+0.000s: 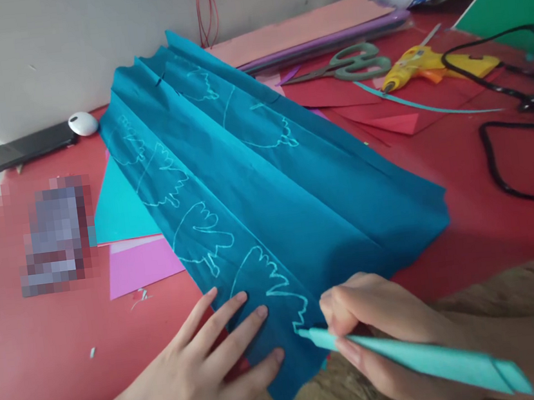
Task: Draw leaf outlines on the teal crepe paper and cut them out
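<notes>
A long dark teal sheet (265,181) with fold lines runs diagonally across the red table, its near corner hanging past the edge. Several light outlines of leafy or bird-like shapes run down its left strip, and others show near its upper right. My left hand (203,357) lies on the near end of the sheet with its fingers spread, holding nothing. Between the fingers of my right hand (384,322) is a light teal pen (422,353), its tip touching the sheet at the end of the nearest outline.
Green-handled scissors (357,65), a yellow glue gun (430,66) and a black cable (490,153) lie at the right on the red table (167,342). A black phone (31,146) and a white oval object (83,123) are at the back left, beyond a blurred-out item (57,232).
</notes>
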